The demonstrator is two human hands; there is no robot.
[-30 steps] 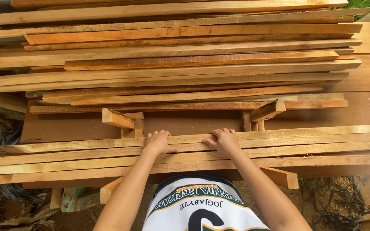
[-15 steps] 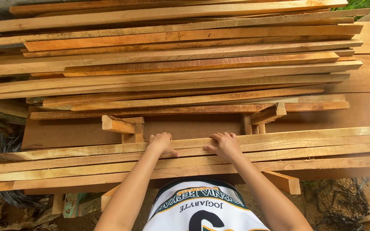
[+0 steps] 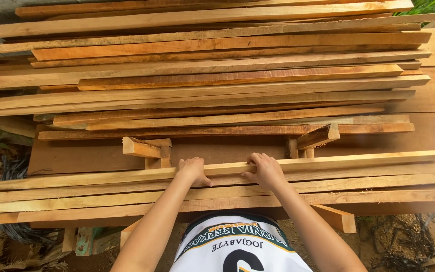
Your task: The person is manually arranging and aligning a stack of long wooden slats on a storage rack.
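1. The top plank point(image 3: 328, 163) lay crosswise before me, its long axis running left to right.
2. My left hand point(image 3: 193, 170) and right hand point(image 3: 265, 170) were both curled over its far edge, equally near.
3. A bigger lumber stack point(image 3: 217, 75) sat beyond; I saw no containers.

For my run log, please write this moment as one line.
left hand: gripping far wooden slat | right hand: gripping same slat | slat: on near slat stack | beyond: large plank pile
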